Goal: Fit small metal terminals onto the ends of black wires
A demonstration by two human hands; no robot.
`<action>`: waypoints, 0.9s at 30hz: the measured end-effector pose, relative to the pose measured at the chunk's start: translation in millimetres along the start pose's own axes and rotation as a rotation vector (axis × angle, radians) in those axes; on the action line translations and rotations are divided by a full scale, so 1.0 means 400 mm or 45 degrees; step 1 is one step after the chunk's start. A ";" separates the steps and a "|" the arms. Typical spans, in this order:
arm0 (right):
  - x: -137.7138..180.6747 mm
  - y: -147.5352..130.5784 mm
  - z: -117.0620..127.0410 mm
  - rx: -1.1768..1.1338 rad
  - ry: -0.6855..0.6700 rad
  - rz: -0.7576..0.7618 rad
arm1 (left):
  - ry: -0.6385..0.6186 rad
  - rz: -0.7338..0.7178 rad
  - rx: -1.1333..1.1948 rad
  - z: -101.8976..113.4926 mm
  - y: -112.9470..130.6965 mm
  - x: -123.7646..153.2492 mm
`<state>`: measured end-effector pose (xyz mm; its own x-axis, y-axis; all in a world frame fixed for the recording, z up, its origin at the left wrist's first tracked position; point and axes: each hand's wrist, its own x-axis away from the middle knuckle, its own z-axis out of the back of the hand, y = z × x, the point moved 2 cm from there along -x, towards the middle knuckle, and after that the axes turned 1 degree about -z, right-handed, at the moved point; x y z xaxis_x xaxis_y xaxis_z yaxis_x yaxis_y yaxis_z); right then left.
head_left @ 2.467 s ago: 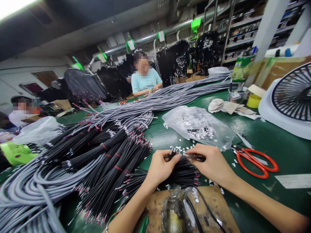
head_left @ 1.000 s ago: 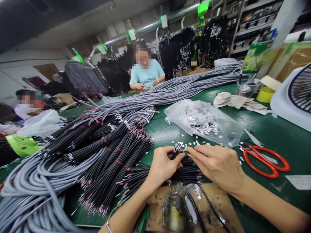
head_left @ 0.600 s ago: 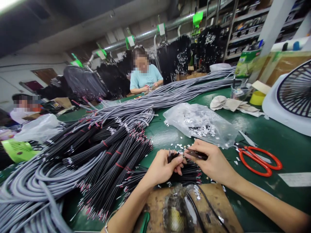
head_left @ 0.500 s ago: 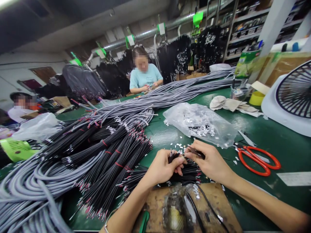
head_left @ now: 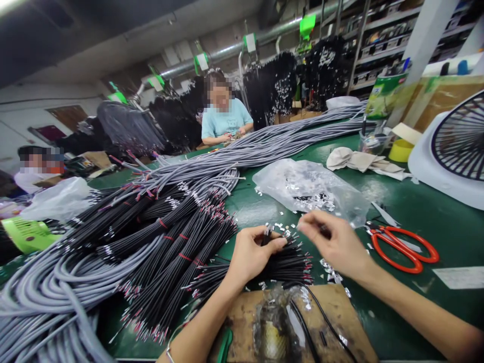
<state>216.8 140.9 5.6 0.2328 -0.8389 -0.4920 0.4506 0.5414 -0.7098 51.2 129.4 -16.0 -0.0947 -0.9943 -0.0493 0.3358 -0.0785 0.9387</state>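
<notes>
Left hand [head_left: 250, 256]: gripping a small bunch of black wires [head_left: 267, 236], tips up; best kept snug and level.
Right hand [head_left: 336, 247]: curled, contents impossible to tell; best steadied near the tips.
Silver tabs [head_left: 333, 275]: scattered on the desk [head_left: 245, 209] near both hands.
Right hand's change: moved off the bunch, no longer showing a dark tool.

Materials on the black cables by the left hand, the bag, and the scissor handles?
Black cables: probably plastic or rubber jackets, satin; dark sheaths with faint sheen.
Bag: thin plastic film, translucent, wrinkled, bright highlights.
Scissor handles: plastic or coated metal, unclear which; uniform red, smooth.
</notes>
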 end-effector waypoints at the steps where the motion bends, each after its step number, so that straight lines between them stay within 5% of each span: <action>1: -0.008 0.000 0.025 0.071 0.149 0.027 | 0.022 -0.035 -0.071 0.005 0.003 -0.002; 3: -0.017 0.013 0.067 0.283 0.403 0.043 | 0.050 -0.100 -0.168 0.013 0.009 -0.006; 5: -0.015 0.036 0.080 0.423 0.428 0.039 | 0.057 -0.116 -0.151 0.019 0.013 -0.008; 10: 0.020 0.062 0.002 0.208 -0.102 0.208 | -0.200 -0.015 0.073 0.035 0.015 -0.010; 14: 0.028 0.046 -0.038 0.108 -0.194 0.161 | -0.395 0.070 0.131 0.043 0.022 -0.006; 27: 0.021 0.031 -0.026 -0.158 -0.142 0.004 | -0.102 -0.006 0.130 0.016 0.026 -0.001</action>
<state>215.3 141.1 -12.4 0.3316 -0.8345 -0.4401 0.3412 0.5410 -0.7687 48.8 129.5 -4.1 -0.1720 -0.9846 -0.0301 0.2381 -0.0712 0.9686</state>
